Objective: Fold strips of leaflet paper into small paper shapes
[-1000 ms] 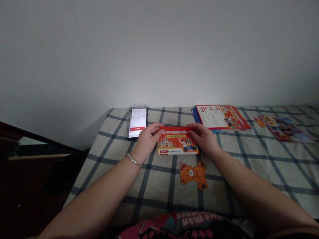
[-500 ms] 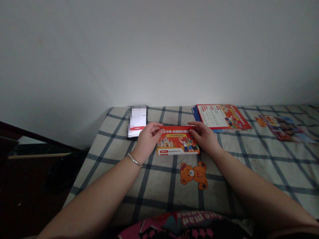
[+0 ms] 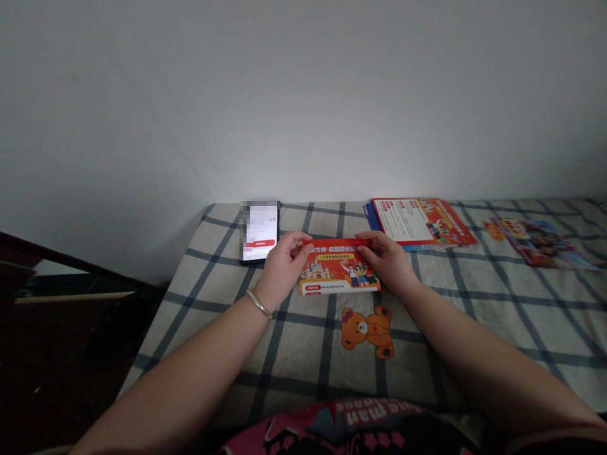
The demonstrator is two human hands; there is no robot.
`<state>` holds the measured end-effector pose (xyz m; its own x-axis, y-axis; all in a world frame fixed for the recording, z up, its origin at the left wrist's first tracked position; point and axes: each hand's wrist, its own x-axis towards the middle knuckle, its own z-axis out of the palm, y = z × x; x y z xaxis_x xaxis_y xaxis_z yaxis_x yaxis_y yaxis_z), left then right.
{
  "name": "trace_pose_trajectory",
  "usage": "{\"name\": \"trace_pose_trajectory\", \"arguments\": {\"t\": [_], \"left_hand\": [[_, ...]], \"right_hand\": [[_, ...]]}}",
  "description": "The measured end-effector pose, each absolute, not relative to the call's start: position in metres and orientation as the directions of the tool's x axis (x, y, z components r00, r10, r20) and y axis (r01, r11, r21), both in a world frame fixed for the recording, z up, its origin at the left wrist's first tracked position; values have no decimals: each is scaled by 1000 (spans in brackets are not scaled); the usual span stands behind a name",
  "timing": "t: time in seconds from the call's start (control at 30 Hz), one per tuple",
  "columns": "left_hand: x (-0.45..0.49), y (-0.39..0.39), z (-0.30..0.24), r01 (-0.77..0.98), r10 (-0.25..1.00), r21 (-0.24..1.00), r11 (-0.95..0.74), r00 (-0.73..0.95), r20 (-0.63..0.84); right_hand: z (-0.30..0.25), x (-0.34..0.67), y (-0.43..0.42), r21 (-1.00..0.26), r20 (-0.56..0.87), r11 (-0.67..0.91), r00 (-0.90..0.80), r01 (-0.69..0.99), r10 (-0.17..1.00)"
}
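Red leaflet: left fingers pinch upper left corner; right fingers pinch upper right corner.

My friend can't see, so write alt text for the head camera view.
A person's left hand and right hand hold a red leaflet near its upper corners over a checked tablecloth. A lit phone lies to the left; a leaflet stack and a colorful flyer lie to the right.
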<state>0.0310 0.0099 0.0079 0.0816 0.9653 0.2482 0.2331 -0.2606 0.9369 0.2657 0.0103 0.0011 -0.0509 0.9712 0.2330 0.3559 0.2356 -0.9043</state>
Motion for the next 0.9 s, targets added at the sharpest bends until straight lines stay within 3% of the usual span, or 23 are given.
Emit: {"name": "trace_pose_trajectory", "arguments": {"t": [0.27,0.5,0.7,0.9], "left_hand": [[30,10,6,319,962,908,-273,87,259],[28,16,9,551,931,751,-365,205,302],[31,18,11,708,890,541,-454,334,310],[36,19,11,835,831,175,-522,451,326]], "right_hand": [[4,267,10,-882,248,231,-12,411,969],[4,273,15,-747,265,264,-91,610,960],[9,276,17,-614,284,322,-179,721,942],[7,279,22,-466,306,402,-282,788,909]]}}
